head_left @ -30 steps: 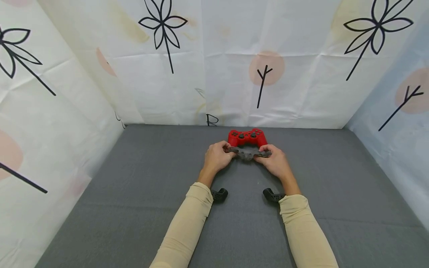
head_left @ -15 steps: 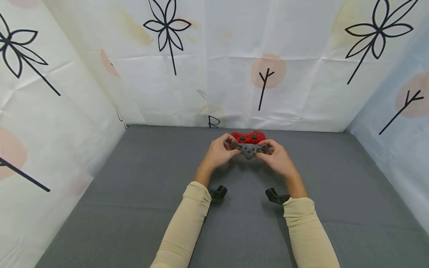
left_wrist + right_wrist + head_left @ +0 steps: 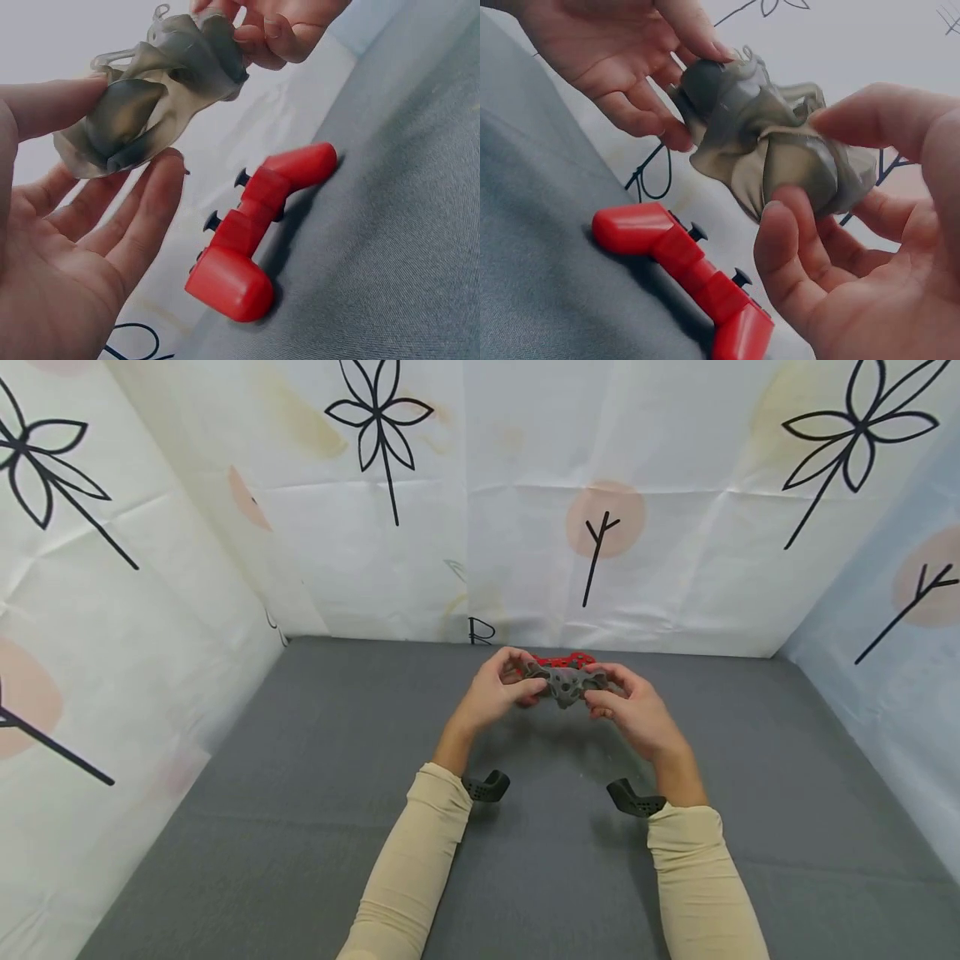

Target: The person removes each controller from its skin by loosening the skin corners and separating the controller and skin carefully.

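A soft grey silicone controller cover (image 3: 564, 685) hangs between my hands above the table, its flexible face sagging in the middle. My left hand (image 3: 491, 689) pinches one end with thumb and fingers. At the other end, my right hand (image 3: 641, 710) pinches the cover the same way. Both wrist views show the cover (image 3: 161, 90) as translucent and creased, with loops and openings along its edge. Behind and below it lies a red game controller (image 3: 697, 277) with two black thumbsticks, partly hidden by the cover in the head view.
A dark grey cloth surface (image 3: 360, 735) spreads around the hands. White fabric walls (image 3: 510, 560) with printed flowers and trees stand at the back and sides. Black wrist devices (image 3: 487, 787) jut inward from both sleeves.
Both hands have lifted the cover, which was edge-on low in front of the controller. It has tilted so its holed face shows, and it overlaps more of the controller.
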Motion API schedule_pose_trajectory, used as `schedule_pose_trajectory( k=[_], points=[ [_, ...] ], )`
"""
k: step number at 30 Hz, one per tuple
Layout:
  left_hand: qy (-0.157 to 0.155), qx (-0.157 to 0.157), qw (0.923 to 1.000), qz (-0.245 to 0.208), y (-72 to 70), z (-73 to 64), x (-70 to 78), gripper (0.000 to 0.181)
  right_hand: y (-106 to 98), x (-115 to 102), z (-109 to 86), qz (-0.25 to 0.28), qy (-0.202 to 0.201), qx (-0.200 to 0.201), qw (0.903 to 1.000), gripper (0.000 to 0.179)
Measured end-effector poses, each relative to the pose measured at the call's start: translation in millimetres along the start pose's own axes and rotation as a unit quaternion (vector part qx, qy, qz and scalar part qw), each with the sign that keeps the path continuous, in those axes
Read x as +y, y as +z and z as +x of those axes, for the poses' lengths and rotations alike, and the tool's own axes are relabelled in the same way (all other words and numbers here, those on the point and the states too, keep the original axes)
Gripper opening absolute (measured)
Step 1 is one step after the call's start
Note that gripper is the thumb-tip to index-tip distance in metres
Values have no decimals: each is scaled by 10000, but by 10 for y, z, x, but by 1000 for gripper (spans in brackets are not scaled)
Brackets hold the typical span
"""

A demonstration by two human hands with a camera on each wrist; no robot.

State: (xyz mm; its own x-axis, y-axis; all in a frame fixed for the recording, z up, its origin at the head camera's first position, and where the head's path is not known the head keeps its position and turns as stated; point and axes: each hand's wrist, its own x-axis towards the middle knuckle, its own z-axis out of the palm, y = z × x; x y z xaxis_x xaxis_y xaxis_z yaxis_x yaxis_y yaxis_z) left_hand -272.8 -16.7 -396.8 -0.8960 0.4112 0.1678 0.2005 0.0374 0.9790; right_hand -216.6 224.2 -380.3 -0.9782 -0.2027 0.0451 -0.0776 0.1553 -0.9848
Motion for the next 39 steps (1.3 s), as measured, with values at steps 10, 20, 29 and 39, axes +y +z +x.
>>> schedule_pose_trajectory(
  k=[10, 20, 29, 39],
  points=[
    [326, 64, 9994, -12, -26, -25, 52, 27, 2, 14, 10, 1007, -359, 108, 9942, 24],
    [297, 364, 9988, -151, -19, -8, 39, 25, 77, 41, 7, 2598, -1119, -438, 9582, 21],
    [249, 677, 9970, -279, -4, 11, 31, 26, 85, -11, -26, 3209, -1294, -1396, 9278, 33],
    [366, 673, 9967, 261, -7, 21, 19, 27, 87, -29, -42, 3196, -1425, -2403, 9054, 35]
  ],
)
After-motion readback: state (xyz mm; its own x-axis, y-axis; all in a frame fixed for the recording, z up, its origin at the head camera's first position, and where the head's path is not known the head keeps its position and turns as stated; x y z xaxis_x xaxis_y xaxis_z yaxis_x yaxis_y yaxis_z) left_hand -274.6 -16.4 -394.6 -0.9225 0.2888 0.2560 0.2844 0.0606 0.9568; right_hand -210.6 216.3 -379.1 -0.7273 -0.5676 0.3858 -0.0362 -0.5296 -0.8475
